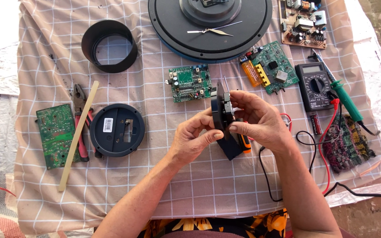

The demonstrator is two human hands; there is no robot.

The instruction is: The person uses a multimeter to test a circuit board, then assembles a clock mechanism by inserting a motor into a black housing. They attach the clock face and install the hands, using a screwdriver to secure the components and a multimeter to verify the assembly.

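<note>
Counting green circuit boards: four lying on the checked cloth (199, 194) — one far left (56, 134), one centre (189, 83), one right of centre (275, 67), one brown-backed at top right (303, 22). Two hands working: left (195, 141), right (256, 120). One multimeter (316, 86). One black ring (109, 46). One pair of pliers (81, 121). One pale wooden stick (78, 134).

There is only one view, from a camera on the person's head. It looks almost straight down, from close above, at a checked cloth (124, 176), with both forearms entering from the bottom edge of the picture.
</note>
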